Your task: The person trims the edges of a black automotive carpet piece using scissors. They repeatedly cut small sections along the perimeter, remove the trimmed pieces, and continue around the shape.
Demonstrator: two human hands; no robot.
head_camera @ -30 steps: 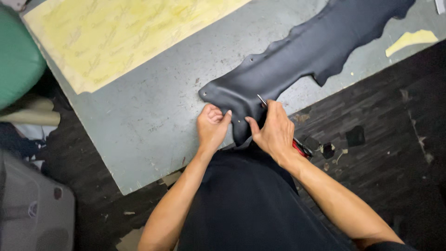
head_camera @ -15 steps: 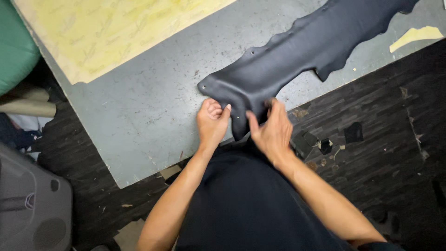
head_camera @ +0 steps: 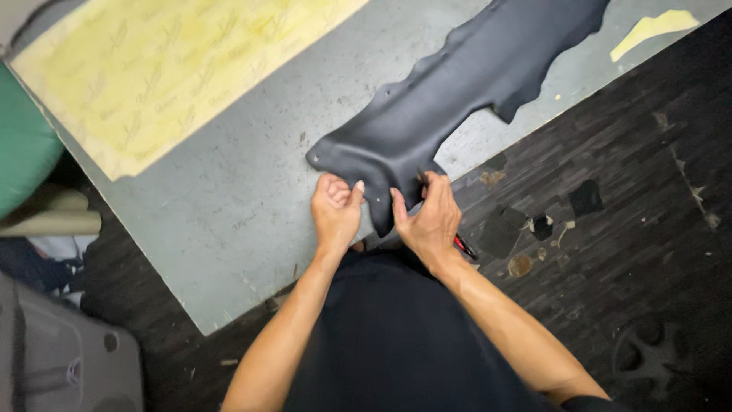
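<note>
Grey table (head_camera: 229, 221) is carrying a limp, floppy black leather piece (head_camera: 457, 99); my left hand (head_camera: 335, 210) and right hand (head_camera: 431, 217) are pinching its near edge.

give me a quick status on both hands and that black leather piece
Left hand pinching near end of long wavy-edged black leather piece. Right hand on same end, holding thin red-handled tool. Grey table; nothing in the way.

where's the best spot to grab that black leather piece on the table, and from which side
Probably the narrow near end of the black leather piece, from the table's near edge. That end lies by the edge; the rest lies flat, running away to the far right. The left hand and right hand already pinch it there, thumbs on top.
</note>
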